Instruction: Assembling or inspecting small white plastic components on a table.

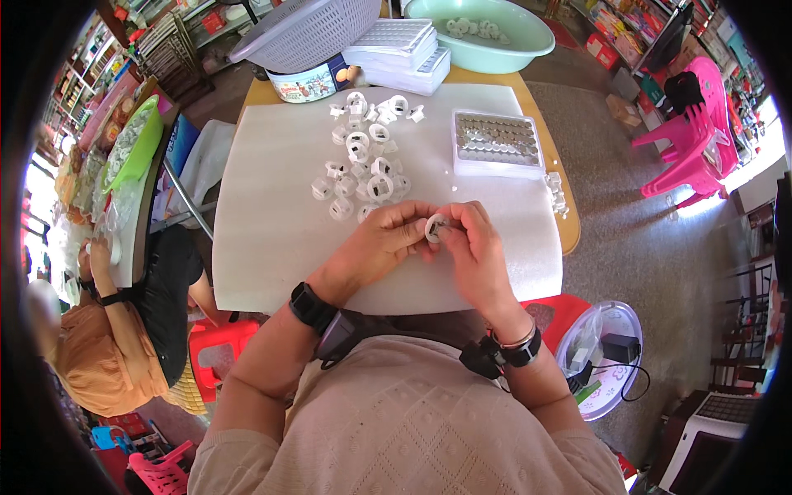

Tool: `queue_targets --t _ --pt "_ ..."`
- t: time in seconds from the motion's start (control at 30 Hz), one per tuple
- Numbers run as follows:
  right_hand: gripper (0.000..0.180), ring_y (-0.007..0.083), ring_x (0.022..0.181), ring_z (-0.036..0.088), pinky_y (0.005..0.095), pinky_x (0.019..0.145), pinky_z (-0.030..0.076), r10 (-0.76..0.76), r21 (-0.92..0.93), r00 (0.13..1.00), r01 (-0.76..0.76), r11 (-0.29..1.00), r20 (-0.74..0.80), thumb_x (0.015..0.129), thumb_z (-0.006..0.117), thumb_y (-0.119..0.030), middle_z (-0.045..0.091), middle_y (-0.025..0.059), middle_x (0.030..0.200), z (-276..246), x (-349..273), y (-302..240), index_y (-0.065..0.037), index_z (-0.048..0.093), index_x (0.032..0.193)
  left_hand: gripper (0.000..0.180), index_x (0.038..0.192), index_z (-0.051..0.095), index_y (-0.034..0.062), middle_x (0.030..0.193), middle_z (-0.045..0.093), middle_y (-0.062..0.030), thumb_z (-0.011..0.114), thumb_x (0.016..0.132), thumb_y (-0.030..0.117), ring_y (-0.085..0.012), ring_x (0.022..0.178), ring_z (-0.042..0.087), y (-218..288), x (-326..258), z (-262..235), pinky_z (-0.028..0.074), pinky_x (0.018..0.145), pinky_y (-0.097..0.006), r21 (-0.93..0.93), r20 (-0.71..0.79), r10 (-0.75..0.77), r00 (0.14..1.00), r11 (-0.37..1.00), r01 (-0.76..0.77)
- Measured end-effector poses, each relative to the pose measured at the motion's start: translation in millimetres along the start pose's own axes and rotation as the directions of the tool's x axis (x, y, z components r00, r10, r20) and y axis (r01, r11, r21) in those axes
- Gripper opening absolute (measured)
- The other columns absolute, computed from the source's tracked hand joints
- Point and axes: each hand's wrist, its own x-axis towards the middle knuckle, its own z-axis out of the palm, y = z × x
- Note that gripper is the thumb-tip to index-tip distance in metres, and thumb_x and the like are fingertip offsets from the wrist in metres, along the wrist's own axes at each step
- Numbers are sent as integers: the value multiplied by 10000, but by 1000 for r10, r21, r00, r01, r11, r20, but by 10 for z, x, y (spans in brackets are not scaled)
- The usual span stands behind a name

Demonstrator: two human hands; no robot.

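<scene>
Near the front of the white-covered table, my two hands meet around a small white ring-shaped plastic part (436,228). My left hand (388,239) pinches it from the left between thumb and fingers. From the other side, my right hand (470,252) has its thumb and fingertips closed on the same part. A dark spot shows inside the ring. Beyond my hands lies a loose heap of similar white ring parts (380,187), several with dark bits inside. To the right stands a clear box (499,167) filled with rows of small round metal discs.
Behind the heap are a grey basket (305,37), a round tin (309,82), stacked white trays (396,58) and a green basin (495,54) holding white parts. Small white pieces (558,196) lie at the table's right edge. A co-worker (115,346) sits at left; a pink chair (701,132) stands right.
</scene>
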Motion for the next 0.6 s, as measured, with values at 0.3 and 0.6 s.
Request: queue_targets --t 0.3,0.6 --pt "188 140 738 577 267 682 477 43 -97 999 -44 994 -8 832 540 50 588 90 836 -247 -3 -88 26 604 1007 331 1270 522 -31 1040 631 -77 509 978 124 -141 858 642 99 -94 314 513 765 -272 402 -175 11 985 914 61" --pt "215 163 723 594 268 677 487 92 58 995 -90 994 -29 854 594 3 613 70 819 -273 -50 1 -28 609 1066 257 1168 591 -48 980 656 -90 532 924 8 -152 830 672 6 17 425 531 746 -259 560 -232 89 969 827 57"
